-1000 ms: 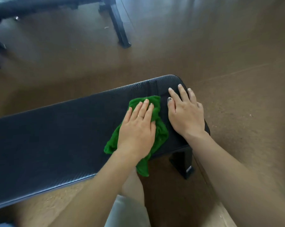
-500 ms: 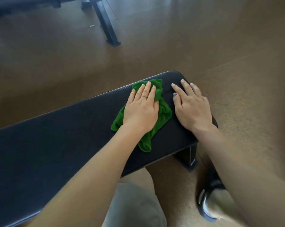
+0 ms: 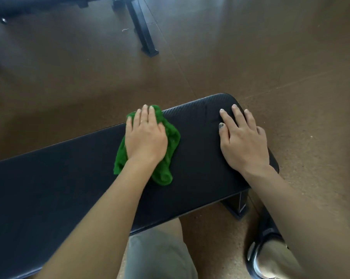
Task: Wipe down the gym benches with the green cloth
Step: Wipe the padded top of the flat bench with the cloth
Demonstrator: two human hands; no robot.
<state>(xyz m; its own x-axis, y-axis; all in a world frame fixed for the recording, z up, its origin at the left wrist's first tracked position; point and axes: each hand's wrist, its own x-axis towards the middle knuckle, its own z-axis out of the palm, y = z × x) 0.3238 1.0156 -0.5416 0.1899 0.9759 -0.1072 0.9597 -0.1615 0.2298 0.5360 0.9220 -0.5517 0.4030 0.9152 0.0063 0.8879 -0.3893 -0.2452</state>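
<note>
While the left hand (image 3: 145, 137) presses the green cloth (image 3: 166, 158) with straight fingers at mid-frame and the right hand (image 3: 243, 141) rests spread-fingered near the tabletop (image 3: 49, 188) end, wiping looks underway, with the lower-left stretch likely left.

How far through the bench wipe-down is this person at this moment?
Done: cannot tell; the bench pad shows no visible wet or clean marks. In hand: the left hand presses the green cloth flat on the pad near its far edge, while the right hand rests flat at the pad's end. Left: the long stretch of pad to the left, and the second bench behind, which nobody is touching.
</note>
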